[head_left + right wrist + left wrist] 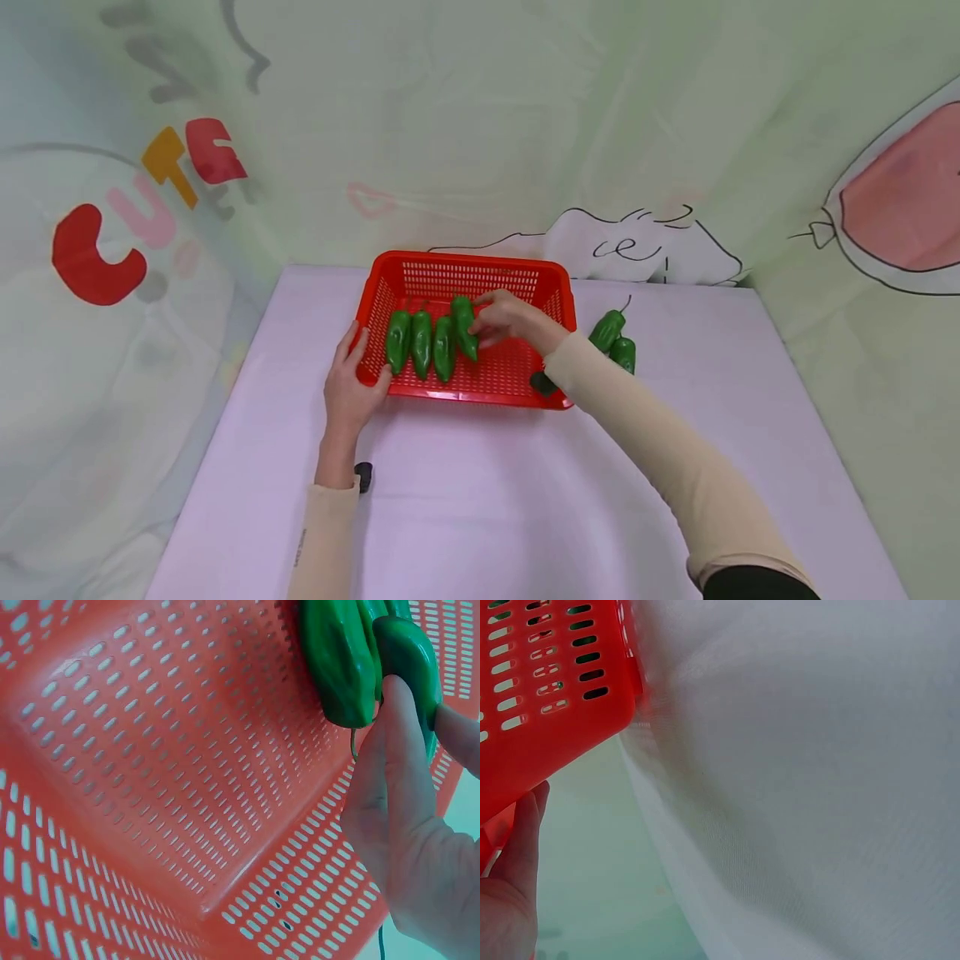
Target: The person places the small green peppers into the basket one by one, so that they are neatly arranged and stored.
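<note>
Three green peppers (422,346) in a red basket (480,260), a fourth pepper (463,321) beside them
Head: the right hand (508,321) pinches it, best laid parallel. Left wrist: the left hand (511,889) touches the basket, fingers straight. Right wrist: a light pinch should suffice.

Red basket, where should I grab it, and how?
Probably by the rim at both short ends, one hand coming from each side. The red basket is longer from left to right, and the left hand touches its left end. Most green peppers lie left, so that end may feel heavier.
</note>
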`<state>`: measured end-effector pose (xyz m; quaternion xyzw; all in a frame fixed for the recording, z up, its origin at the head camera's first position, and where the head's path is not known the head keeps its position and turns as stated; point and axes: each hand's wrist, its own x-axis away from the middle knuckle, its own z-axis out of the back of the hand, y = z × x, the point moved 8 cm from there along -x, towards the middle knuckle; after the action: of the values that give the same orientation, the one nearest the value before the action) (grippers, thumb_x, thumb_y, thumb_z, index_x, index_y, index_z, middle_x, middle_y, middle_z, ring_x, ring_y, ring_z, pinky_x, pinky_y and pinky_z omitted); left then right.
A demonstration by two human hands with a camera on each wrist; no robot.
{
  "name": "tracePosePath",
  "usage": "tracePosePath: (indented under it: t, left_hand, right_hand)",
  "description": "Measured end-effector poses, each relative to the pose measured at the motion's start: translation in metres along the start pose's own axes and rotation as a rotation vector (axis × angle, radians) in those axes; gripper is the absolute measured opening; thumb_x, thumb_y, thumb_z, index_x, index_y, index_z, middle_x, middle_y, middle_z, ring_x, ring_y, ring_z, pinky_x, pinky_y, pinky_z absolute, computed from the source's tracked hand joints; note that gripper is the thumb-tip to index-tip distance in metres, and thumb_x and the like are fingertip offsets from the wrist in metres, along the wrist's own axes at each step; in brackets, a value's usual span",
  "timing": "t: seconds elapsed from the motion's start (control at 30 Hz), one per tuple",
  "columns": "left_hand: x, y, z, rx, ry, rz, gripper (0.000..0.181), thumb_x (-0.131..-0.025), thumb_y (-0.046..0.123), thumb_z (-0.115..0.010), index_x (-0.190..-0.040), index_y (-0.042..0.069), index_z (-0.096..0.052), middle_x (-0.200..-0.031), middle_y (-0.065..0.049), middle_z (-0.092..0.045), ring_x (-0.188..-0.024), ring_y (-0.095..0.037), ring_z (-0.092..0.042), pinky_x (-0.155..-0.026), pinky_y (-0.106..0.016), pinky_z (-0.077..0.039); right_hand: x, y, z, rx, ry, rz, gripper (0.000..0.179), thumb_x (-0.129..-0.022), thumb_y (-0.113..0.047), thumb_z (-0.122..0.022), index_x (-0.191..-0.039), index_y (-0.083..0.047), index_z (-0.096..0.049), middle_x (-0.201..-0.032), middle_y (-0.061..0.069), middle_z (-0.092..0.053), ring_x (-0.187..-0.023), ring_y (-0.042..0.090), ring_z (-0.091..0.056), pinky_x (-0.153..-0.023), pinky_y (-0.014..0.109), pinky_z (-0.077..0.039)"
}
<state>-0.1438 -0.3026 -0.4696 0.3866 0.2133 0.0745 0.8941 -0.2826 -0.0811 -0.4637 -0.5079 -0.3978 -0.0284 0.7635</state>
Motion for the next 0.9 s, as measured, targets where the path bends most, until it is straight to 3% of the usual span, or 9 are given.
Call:
tracePosePath:
  t: [0.27,0.5,0.6,0.9]
  left_hand:
    - [0.0,-0.001,-0.002,0.005,-0.001,0.0,0.067,-0.083,0.017,-0.067,-0.145,0.002,-0.047,-0.156,-0.006,-0.037,-0.141,-0.029,-0.038,-0.106,-0.054,-0.041]
    - [-0.001,-0.003,-0.001,-0.007,0.022,-0.009,0.067,-0.082,0.017,-0.067,-0.144,0.002,-0.049,-0.155,-0.006,-0.039,-0.14,-0.029,-0.04,-0.106,-0.053,-0.041]
    - [-0.002,-0.002,0.0,-0.009,0.023,-0.011,0.067,-0.082,0.017,-0.067,-0.145,0.003,-0.048,-0.155,-0.006,-0.038,-0.14,-0.029,-0.039,-0.106,-0.053,-0.041]
    - [-0.001,-0.003,-0.001,-0.003,0.017,-0.007,0.067,-0.082,0.017,-0.067,-0.144,0.002,-0.048,-0.156,-0.006,-0.038,-0.14,-0.028,-0.039,-0.106,-0.054,-0.041]
  right_hand:
    - [-0.017,0.008,-0.007,0.06,-0.024,-0.024,0.07,-0.085,0.01,-0.064,-0.149,0.0,-0.036,-0.112,0.026,-0.064,-0.076,0.025,-0.068,-0.087,0.044,-0.056]
    - [-0.025,0.012,-0.015,0.03,-0.032,-0.064,0.073,-0.084,0.013,-0.062,-0.149,0.003,-0.032,-0.124,0.031,-0.059,-0.098,0.037,-0.068,-0.09,0.045,-0.055]
    - [-0.026,0.013,-0.014,0.03,-0.026,-0.069,0.073,-0.083,0.014,-0.063,-0.149,0.003,-0.033,-0.125,0.031,-0.06,-0.098,0.037,-0.068,-0.09,0.045,-0.055]
    - [-0.025,0.013,-0.01,0.163,0.023,-0.023,0.059,-0.086,0.005,-0.065,-0.14,0.009,-0.043,-0.115,0.029,-0.066,-0.103,0.039,-0.068,-0.084,0.047,-0.058]
